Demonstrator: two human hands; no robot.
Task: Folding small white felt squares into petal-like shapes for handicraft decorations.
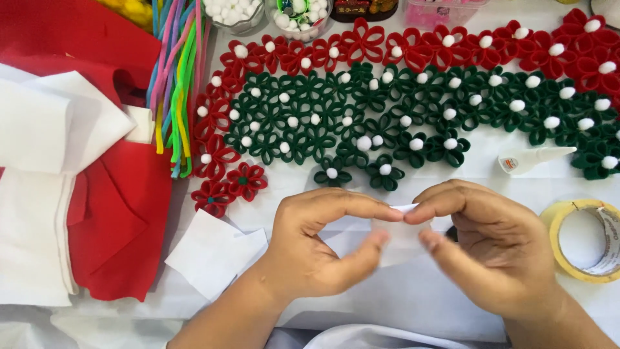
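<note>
My left hand (316,242) and my right hand (481,242) meet over the white table, both pinching a small white piece of felt (403,226) between thumbs and forefingers. The piece is partly blurred and half hidden by my fingers. Just beyond my hands lies a wide mat of dark green felt flowers (361,116) with white pompom centres, bordered by red felt flowers (413,45). Two loose red flowers with green centres (244,181) lie to the left of my left hand.
Red felt sheets (116,213) and white felt sheets (32,239) are stacked at the left, with coloured pipe cleaners (177,84) beside them. A white glue bottle (533,158) lies at the right, above a roll of tape (584,239). Bowls of pompoms (236,13) stand at the back.
</note>
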